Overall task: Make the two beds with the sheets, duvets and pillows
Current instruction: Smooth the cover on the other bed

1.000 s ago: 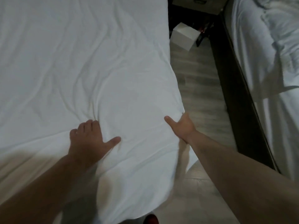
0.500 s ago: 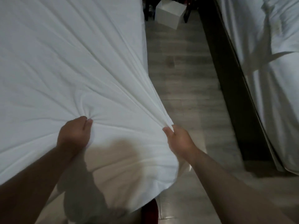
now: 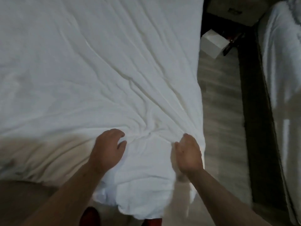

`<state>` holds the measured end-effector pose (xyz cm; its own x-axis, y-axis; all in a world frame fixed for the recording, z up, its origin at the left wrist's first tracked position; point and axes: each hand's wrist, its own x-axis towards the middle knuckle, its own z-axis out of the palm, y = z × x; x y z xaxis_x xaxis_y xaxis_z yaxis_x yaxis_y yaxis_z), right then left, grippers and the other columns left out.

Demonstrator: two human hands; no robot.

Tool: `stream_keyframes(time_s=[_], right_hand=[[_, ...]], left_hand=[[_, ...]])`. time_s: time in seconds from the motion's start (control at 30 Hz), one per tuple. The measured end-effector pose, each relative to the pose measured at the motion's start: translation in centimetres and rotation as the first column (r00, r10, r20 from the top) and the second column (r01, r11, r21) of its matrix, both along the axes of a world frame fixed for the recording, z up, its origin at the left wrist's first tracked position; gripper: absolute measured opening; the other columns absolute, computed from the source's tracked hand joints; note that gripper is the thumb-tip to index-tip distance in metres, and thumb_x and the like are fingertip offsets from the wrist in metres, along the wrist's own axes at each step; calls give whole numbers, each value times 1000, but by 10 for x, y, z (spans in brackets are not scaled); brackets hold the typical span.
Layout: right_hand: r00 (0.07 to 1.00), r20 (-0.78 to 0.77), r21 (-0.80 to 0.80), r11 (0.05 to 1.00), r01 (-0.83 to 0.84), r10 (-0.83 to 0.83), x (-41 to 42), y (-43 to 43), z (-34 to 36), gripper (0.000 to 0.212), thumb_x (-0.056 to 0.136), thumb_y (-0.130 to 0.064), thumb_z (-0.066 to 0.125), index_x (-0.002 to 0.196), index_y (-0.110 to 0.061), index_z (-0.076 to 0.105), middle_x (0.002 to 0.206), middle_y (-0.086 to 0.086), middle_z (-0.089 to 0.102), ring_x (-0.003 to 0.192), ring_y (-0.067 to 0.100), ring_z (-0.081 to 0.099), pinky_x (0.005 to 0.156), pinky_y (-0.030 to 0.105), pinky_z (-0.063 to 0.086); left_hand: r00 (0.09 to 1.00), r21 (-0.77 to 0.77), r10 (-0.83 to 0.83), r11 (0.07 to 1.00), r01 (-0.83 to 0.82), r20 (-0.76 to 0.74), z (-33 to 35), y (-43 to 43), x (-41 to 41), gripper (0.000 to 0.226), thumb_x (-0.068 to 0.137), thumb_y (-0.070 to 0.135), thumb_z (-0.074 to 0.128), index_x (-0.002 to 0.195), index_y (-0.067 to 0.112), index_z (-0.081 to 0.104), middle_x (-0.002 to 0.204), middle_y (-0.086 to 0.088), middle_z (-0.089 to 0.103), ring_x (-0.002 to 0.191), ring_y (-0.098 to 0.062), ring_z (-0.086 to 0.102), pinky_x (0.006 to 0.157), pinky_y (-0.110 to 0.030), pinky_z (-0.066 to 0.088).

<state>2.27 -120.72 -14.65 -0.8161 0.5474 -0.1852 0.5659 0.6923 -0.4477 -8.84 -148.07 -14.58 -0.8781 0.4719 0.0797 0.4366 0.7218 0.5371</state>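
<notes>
Grip: your left hand (image 3: 107, 149) has its fingers and thumb curled into the white sheet (image 3: 97, 70), with a pinch of cloth bunched under them. Your right hand (image 3: 187, 154) is closed the same way on the sheet's edge, a little to the right of the left hand.

Between and below the two hands is the gathered corner (image 3: 143, 181) of the sheet, hanging off the end of the bed in a loose lump. Creases fan out from the gathered corner, up and left across the rest of the sheet, which lies spread over the mattress.

Right of the gathered corner: grey plank floor (image 3: 219, 111). Further right of the corner, past the floor: a dark bed frame (image 3: 254, 111), then the second bed (image 3: 281, 70) with rumpled white bedding. Up and right of the corner, on the floor: a white box (image 3: 211, 44). Just below the corner: two red shapes (image 3: 89, 216), too cut off to identify.
</notes>
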Motion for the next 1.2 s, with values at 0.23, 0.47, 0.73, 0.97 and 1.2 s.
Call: stream_keyframes(time_s=[0.23, 0.47, 0.73, 0.97, 1.2], right_hand=[[694, -131, 185, 706, -684, 708, -133, -197, 2, 60, 92, -47, 46, 142, -13, 48, 149, 18, 45, 138, 35, 41, 112, 50, 34], [468, -127, 178, 484, -857, 875, -255, -410, -11, 67, 99, -53, 36, 154, -16, 30, 161, 18, 23, 148, 35, 22, 118, 51, 24], [699, -24, 229, 685, -692, 715, -343, -544, -55, 80, 91, -69, 22, 158, -27, 10, 166, 9, 5, 152, 27, 6, 123, 43, 6], [723, -38, 317, 695, -646, 689, -361, -536, -85, 77, 84, -57, 38, 152, -21, 27, 156, 18, 34, 143, 35, 29, 115, 44, 19], [694, -136, 323, 694, -643, 707, -373, -526, -120, 68, 94, -61, 30, 141, -13, 38, 141, 25, 49, 131, 37, 37, 109, 46, 25]], left_hand=[[872, -338, 488, 828, -448, 41, -11, -206, -20, 61, 77, 37, 47, 126, 2, 58, 135, -29, 52, 121, -49, 49, 96, -59, 39], [793, -135, 607, 791, -597, 55, -18, -361, -45, 57, 84, 41, 43, 115, -3, 62, 124, -29, 59, 112, -47, 58, 97, -51, 46], [642, -53, 764, 645, -762, 66, -5, -508, -156, 74, 84, 47, 50, 143, 3, 42, 155, -22, 32, 143, -37, 30, 118, -43, 22], [630, -80, 679, 702, -708, 379, -3, -535, -268, 80, 72, 65, 72, 133, 18, 53, 132, -6, 60, 124, -28, 54, 99, -36, 42], [223, 174, 138, 299, -938, 965, 3, -540, -355, 50, 97, 57, 41, 113, 18, 66, 79, -2, 76, 66, -16, 72, 64, -28, 53]])
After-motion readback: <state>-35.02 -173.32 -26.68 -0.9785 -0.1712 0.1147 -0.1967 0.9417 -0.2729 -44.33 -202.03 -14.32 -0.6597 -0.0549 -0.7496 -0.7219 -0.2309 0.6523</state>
